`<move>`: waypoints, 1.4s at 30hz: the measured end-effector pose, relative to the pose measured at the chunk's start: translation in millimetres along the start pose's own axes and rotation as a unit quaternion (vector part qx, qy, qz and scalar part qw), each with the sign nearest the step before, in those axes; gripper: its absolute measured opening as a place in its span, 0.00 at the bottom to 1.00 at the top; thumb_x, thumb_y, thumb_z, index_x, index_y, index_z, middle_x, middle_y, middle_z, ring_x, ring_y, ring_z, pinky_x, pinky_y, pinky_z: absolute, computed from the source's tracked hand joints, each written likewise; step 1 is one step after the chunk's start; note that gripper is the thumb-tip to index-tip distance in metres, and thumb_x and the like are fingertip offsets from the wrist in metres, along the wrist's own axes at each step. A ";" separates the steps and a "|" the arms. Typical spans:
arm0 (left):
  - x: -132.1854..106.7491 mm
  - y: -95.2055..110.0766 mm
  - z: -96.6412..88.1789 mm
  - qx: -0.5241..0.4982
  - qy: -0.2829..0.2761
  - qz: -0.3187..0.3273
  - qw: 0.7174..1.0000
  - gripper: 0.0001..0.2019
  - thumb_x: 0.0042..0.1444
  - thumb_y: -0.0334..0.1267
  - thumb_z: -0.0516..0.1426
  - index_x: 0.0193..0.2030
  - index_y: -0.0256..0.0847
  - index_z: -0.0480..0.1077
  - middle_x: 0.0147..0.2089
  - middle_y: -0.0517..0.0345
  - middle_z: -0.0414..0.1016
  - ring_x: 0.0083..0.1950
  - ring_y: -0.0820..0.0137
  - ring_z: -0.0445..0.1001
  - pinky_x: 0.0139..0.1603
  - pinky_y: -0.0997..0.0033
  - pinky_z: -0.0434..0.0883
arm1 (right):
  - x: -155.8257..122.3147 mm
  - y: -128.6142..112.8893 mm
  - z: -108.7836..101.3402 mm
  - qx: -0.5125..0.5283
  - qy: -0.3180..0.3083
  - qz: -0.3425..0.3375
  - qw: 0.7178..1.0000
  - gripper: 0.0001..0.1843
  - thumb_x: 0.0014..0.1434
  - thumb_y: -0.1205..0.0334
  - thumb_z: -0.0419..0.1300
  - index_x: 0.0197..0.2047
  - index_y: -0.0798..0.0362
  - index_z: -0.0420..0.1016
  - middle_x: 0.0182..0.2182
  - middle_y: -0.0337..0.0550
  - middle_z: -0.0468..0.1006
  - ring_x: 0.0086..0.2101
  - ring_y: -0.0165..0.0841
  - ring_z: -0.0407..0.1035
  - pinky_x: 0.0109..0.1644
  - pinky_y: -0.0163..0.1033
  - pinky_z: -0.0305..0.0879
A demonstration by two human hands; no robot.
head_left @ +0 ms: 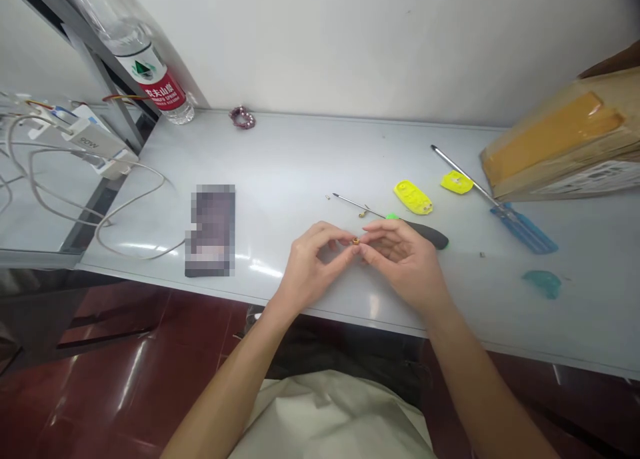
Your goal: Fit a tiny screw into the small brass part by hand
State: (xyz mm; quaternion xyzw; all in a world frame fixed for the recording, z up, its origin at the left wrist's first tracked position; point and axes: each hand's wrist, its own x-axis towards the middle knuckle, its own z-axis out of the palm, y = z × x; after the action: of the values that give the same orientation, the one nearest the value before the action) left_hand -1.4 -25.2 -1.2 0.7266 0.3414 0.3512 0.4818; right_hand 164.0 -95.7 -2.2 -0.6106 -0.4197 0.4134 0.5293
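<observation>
My left hand (319, 259) and my right hand (403, 258) meet over the table, both closed, fingertips pinching a tiny brass-coloured ring-shaped part (356, 241) from either side. Just beyond them lies a screwdriver with a black and green handle (425, 234), partly hidden by my right hand. Near its shaft are a small brass-coloured piece (363, 214) and a tiny metal bit (327, 196). Two yellow plastic shell pieces rest farther back: a longer one (413, 198) and a smaller one (457, 182). A second screwdriver with a blue handle (525, 228) has its shaft by the smaller shell.
A cardboard box (565, 146) stands at the back right. A teal translucent lump (543, 284) lies at the right. To the left are a phone (213, 232) with a cable, a power strip (95, 142), a water bottle (155, 79) and a beaded bracelet (243, 117) by the wall.
</observation>
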 end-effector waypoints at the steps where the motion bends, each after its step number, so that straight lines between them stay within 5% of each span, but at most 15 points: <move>1: 0.3 -0.3 -0.8 -0.006 -0.001 -0.004 1.000 0.04 0.62 0.37 0.64 0.43 0.42 0.78 0.40 0.56 0.78 0.39 0.72 0.74 0.37 0.72 0.69 | 0.1 -0.5 0.1 0.008 0.000 0.003 1.000 0.16 0.57 0.58 0.71 0.47 0.50 0.75 0.37 0.42 0.80 0.39 0.32 0.78 0.43 0.36 0.79; 8: 1.1 -3.2 -7.1 -0.061 -0.038 -0.031 0.997 0.11 0.64 0.38 0.62 0.53 0.45 0.78 0.47 0.54 0.80 0.42 0.71 0.76 0.37 0.72 0.68 | 0.8 -1.0 0.6 0.031 -0.012 0.014 0.999 0.17 0.56 0.57 0.71 0.47 0.51 0.74 0.37 0.42 0.80 0.32 0.30 0.76 0.37 0.36 0.79; 30: 0.7 -3.9 -5.3 -0.040 -0.023 -0.048 0.998 0.10 0.61 0.40 0.65 0.49 0.44 0.79 0.43 0.55 0.82 0.38 0.71 0.76 0.35 0.71 0.69 | -0.4 -1.1 1.6 0.002 0.002 -0.002 1.000 0.14 0.60 0.55 0.68 0.46 0.51 0.75 0.35 0.41 0.77 0.27 0.28 0.72 0.30 0.35 0.75; 42: 0.2 -2.5 -7.0 -0.032 -0.055 -0.026 0.998 0.08 0.62 0.40 0.64 0.46 0.45 0.80 0.43 0.55 0.81 0.41 0.71 0.75 0.37 0.71 0.69 | -2.3 1.5 1.4 -0.026 -0.028 -0.045 0.998 0.10 0.62 0.61 0.64 0.48 0.48 0.76 0.37 0.41 0.77 0.39 0.32 0.75 0.40 0.35 0.75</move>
State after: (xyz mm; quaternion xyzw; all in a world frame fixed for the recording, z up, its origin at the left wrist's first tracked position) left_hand -7.6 -21.1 -1.5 0.7200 0.3219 0.3088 0.5317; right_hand 162.1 -97.6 -3.7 -0.5930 -0.4718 0.3952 0.5192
